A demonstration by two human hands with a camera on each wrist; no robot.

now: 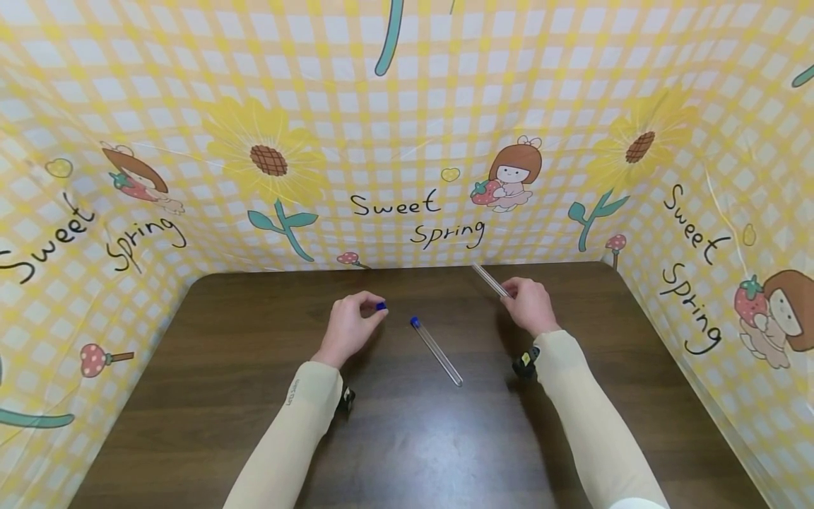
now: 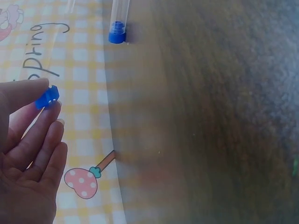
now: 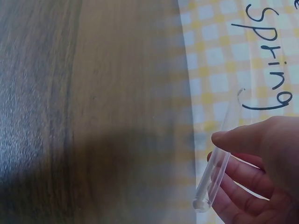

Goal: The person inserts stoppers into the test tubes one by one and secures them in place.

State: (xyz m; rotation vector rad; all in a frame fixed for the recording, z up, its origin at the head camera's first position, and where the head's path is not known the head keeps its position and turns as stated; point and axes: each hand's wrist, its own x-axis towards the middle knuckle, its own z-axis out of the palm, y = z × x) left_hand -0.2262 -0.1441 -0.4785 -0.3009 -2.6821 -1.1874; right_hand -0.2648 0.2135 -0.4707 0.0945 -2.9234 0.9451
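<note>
My left hand [image 1: 348,326] pinches a small blue cap [image 2: 47,97] between thumb and fingertips, above the left half of the table. My right hand [image 1: 529,304] grips a clear test tube [image 3: 217,177] with thumb and fingers, over the table's far right side. In the right wrist view its rounded end points down and its other end up past the thumb; no cap shows on it. Between the hands a second clear test tube [image 1: 439,353] lies slantwise on the table, its blue stopper [image 1: 415,322] at the far end.
The dark brown wooden table [image 1: 407,452] meets a yellow checked cloth [image 1: 394,155] at the back and both sides. The cloth carries printed flowers, cartoon figures and lettering. A small black device [image 1: 526,362] sits at the right wrist and another [image 1: 346,399] at the left.
</note>
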